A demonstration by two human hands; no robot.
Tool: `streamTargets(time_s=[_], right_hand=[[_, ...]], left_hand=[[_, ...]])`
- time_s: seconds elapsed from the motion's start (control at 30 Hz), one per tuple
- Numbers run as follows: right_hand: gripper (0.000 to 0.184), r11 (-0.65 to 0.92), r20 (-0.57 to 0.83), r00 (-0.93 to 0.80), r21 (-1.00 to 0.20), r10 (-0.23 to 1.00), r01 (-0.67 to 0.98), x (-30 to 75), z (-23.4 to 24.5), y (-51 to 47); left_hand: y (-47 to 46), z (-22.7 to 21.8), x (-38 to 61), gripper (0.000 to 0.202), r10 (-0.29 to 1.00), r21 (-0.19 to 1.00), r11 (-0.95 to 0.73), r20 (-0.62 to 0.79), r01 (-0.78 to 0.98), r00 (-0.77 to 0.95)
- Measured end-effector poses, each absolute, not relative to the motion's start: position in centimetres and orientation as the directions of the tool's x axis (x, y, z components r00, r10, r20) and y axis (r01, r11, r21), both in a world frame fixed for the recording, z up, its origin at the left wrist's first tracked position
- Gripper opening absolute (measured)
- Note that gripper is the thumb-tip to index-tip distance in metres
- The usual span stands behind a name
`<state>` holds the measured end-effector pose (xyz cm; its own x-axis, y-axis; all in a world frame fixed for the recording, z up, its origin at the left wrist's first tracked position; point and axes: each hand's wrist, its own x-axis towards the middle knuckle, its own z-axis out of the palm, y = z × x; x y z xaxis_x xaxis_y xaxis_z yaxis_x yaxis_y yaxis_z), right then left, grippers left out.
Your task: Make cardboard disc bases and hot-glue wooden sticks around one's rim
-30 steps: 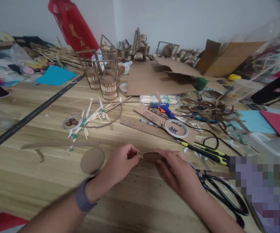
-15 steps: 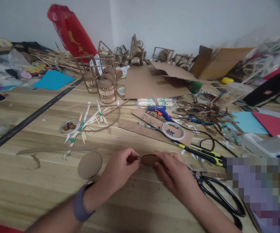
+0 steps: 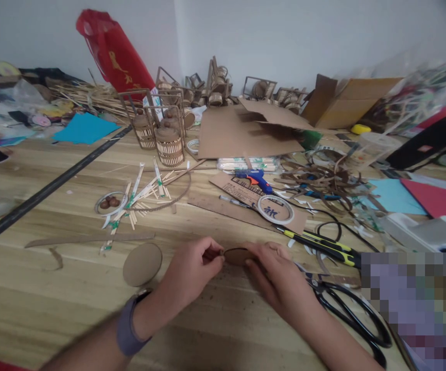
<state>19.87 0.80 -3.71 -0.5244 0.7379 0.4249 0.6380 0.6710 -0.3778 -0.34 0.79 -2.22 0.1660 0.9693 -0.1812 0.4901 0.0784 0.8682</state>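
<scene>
Low over the wooden table, my right hand (image 3: 273, 273) grips a small round cardboard disc (image 3: 236, 256) by its right side, fingers on top and thumb at the near edge. My left hand (image 3: 194, 270) is at the disc's left edge, thumb and forefinger pinched together. Whatever sits in that pinch is too small to make out. Another cardboard disc (image 3: 142, 265) lies flat to the left of my left wrist. Behind it lies a flat brown cardboard strip (image 3: 87, 240), and a short curled scrap (image 3: 56, 257) is nearby.
Black-handled scissors (image 3: 352, 312) and a yellow-black cutter (image 3: 319, 245) lie by my right forearm. Farther back are a blue glue gun (image 3: 259, 180), a tape roll (image 3: 276, 208), loose wooden sticks (image 3: 146, 193) and small basket models (image 3: 169, 147). A dark bar (image 3: 53, 185) crosses the left side.
Both hands and the disc stay in nearly the same place. The view has shifted very slightly.
</scene>
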Motion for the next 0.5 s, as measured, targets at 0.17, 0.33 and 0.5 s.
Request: streamTargets(time_s=[0.17,0.33,0.5], right_hand=[[0.030,0.668,0.416,-0.526,-0.394,0.742,0.631,19.90,-3.80,0.90],[0.032,0.672,0.421,-0.527,-0.397,0.738,0.625,19.97,-3.76,0.94],[0.033,0.681,0.411,-0.544,-0.392,0.731,0.619,19.86,-3.56,1.02]], left_hand=[[0.63,-2.39,-0.48,0.012,0.969,0.873,0.060,-0.167,0.483,0.182],[0.70,-2.57,-0.52,0.014,0.968,0.867,0.055,-0.167,0.495,0.186],[0.84,-2.15,-0.38,0.013,0.972,0.840,0.020,-0.144,0.543,0.187]])
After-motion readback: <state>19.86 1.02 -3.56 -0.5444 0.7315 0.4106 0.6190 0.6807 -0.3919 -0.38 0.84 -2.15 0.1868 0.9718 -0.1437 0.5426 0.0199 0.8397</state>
